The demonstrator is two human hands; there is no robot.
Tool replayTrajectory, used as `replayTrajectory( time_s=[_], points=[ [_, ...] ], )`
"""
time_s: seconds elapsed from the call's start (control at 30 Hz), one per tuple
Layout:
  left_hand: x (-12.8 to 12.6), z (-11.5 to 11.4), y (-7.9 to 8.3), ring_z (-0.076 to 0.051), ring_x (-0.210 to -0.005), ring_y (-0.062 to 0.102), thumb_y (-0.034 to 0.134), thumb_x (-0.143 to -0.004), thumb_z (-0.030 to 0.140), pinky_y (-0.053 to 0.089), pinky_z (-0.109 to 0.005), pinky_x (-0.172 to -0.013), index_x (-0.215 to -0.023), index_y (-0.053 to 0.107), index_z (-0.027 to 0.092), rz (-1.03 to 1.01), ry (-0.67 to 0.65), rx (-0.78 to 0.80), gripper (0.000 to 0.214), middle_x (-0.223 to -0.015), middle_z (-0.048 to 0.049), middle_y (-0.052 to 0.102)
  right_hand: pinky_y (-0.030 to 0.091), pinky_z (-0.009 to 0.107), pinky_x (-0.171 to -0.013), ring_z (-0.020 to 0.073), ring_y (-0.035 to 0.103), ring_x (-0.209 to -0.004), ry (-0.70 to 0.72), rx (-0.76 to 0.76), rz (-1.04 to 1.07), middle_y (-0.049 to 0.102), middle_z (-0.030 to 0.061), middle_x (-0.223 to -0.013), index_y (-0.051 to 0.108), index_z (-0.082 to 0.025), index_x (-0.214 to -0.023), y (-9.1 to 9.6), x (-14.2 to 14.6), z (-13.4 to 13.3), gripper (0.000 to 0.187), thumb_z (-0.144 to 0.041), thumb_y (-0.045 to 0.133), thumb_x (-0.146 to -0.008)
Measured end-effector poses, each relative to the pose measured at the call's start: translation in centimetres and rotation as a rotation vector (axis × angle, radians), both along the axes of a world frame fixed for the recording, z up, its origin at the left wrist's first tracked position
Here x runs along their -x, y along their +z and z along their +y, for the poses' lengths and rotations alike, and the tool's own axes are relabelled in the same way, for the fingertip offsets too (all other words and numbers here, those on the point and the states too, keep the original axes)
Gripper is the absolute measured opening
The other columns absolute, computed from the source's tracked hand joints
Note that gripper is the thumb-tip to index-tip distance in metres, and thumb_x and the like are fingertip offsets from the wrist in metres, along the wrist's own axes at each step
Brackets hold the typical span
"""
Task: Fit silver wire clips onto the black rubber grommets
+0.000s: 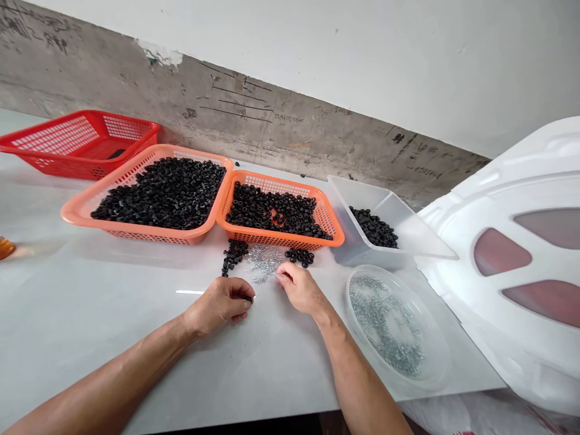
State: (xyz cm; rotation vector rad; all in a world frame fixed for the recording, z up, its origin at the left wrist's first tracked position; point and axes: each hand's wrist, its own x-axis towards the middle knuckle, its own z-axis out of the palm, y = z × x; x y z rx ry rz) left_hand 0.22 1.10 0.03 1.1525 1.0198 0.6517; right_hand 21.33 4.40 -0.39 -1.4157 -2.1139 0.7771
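My left hand (221, 304) rests on the white table (90, 314) with its fingers curled, pinching a small black ring at the fingertips. My right hand (299, 287) lies beside it, fingers pressed together at the edge of a small heap of silver metal parts (261, 262); what it pinches is too small to name. Loose black rings lie in a strip (232, 255) left of the heap and in a cluster (300, 257) right of it, all just in front of the orange baskets.
Two orange baskets (136, 226) (328, 214) hold many black rings. A clear tub (408, 232) holds more. A clear round dish (357, 284) contains silver parts. A red basket (81, 142) stands far left, white moulded foam (521, 199) at the right, and the wall runs behind.
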Motion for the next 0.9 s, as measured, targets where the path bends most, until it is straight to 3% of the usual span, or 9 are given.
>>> replayTrajectory(
  time_s=[0.23,0.43,0.57,0.73,0.9],
  points=[
    [-0.5,-0.3,-0.5,-0.011,-0.051,0.050,0.058,-0.066,0.016,0.040,-0.026,-0.055,-0.083,0.064,0.012,-0.065,0.065,0.012,0.018,-0.057,0.0015,0.057,0.037,0.021,-0.051,0.0103,0.048,-0.057,0.043,0.204,0.187,0.055,-0.0022,-0.063,0.053,-0.018,-0.072,0.7,1.2,-0.7,0.006,-0.018,0.051,-0.077],
    [-0.5,-0.3,-0.6,-0.012,-0.054,0.051,0.057,-0.076,0.031,0.042,-0.025,-0.055,-0.082,0.065,0.014,-0.008,0.046,-0.090,0.020,-0.061,0.0005,0.057,0.035,0.020,-0.051,0.0096,0.044,-0.056,0.082,0.190,0.211,0.050,-0.0037,-0.060,0.055,-0.019,-0.070,0.8,2.5,-1.9,0.006,-0.018,0.054,-0.076],
    [-0.4,-0.2,-0.7,-0.011,-0.053,0.049,0.055,-0.078,0.031,0.040,-0.025,-0.054,-0.075,0.063,0.013,-0.006,0.054,-0.132,0.019,-0.059,0.0001,0.056,0.036,0.020,-0.052,0.0096,0.046,-0.058,0.100,0.210,0.237,0.050,-0.0038,-0.061,0.055,-0.019,-0.072,1.1,2.8,-2.3,0.005,-0.019,0.055,-0.077],
    [-0.5,-0.2,-0.7,-0.012,-0.053,0.049,0.054,-0.079,0.030,0.040,-0.025,-0.055,-0.076,0.061,0.014,-0.029,0.068,-0.122,0.018,-0.059,-0.0001,0.056,0.043,0.023,-0.059,0.0124,0.055,-0.065,0.113,0.362,0.302,0.059,0.0000,-0.070,0.058,-0.018,-0.083,1.4,2.6,-2.0,0.008,-0.024,0.054,-0.080],
    [-0.6,-0.2,-0.6,-0.011,-0.052,0.046,0.052,-0.081,0.030,0.038,-0.025,-0.054,-0.074,0.059,0.014,0.015,0.045,-0.129,0.020,-0.058,0.0004,0.054,0.040,0.022,-0.056,0.0117,0.052,-0.061,0.101,0.284,0.171,0.059,-0.0004,-0.065,0.058,-0.018,-0.074,1.3,2.8,-2.2,0.015,-0.022,0.048,-0.083]
  ],
)
